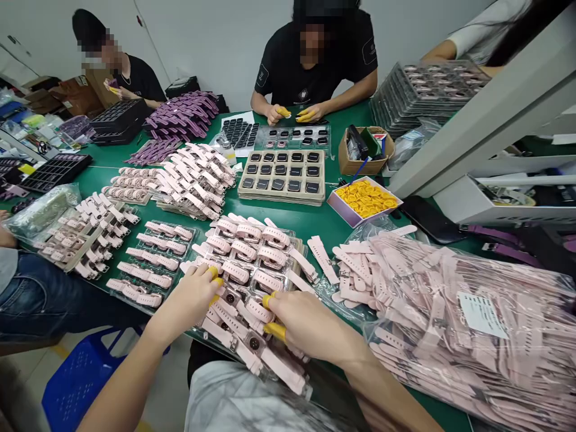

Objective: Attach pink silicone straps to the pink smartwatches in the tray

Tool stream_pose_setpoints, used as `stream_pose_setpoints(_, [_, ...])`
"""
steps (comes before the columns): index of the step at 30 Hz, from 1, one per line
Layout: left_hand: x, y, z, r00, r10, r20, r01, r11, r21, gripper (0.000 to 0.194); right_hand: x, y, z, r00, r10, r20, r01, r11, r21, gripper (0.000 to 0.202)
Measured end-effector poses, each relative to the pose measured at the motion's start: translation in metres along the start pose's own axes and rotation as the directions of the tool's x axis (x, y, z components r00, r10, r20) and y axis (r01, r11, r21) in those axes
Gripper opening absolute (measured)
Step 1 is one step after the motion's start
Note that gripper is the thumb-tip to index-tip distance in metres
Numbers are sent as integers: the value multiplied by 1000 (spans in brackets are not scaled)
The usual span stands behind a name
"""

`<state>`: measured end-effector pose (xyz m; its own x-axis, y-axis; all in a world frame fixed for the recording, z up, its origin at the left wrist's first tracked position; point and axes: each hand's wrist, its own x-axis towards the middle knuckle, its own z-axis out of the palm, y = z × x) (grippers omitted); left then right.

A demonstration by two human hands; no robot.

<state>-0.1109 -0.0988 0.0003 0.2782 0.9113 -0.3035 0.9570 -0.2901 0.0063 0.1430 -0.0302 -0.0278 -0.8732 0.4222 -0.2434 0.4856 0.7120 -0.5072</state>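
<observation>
A clear tray packed with pink-strapped smartwatches (236, 273) lies before me at the table's front edge. My left hand (198, 294) is at the tray's left side, its yellow-covered fingertips closed on a pink watch strap beside a dark round watch back (230, 297). Part of that grip is hidden behind the fingers. On the right, my right hand (301, 321) has its covered thumb and finger about a looped pink watch strap (258, 310). Closer to me, several straps lie stretched flat, with another dark watch back (254, 343) among them.
Bagged pink straps (472, 318) crowd the right side, behind them a box of yellow finger cots (366, 198). A second tray of pink watches (150, 261) lies left. Beyond are a tray of dark watch faces (281, 174) and stacked pink straps (198, 177). Co-workers sit across the table.
</observation>
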Motion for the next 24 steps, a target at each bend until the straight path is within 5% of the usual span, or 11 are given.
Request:
stream_pose_setpoints(6, [-2,-1,-17,1000,25,18,-25,999,39,18,-5,-2,-1,1000,-9,0,9,1000,-9,17])
stream_pose_setpoints(14, [-33,-12,-49,995,67,-72,-72,995,-62,37,-12,5,-1,998,57,0,-57,996,64,9])
stream_pose_setpoints(17, [-50,-14,-64,986,102,-134,-116,988,-101,33,-24,9,-11,981,-21,-194,70,966,250,28])
stream_pose_setpoints(20, [-62,-13,-77,971,132,-198,-161,977,-139,32,-25,2,-14,873,-82,-481,318,843,433,49])
stream_pose_setpoints(22, [-65,-8,-84,964,144,-225,-182,970,-163,33,-15,-8,-8,819,-122,-561,427,783,453,60])
stream_pose_setpoints(24, [-64,-3,-91,962,145,-232,-189,966,-176,34,0,-18,2,822,-192,-537,462,776,430,57])
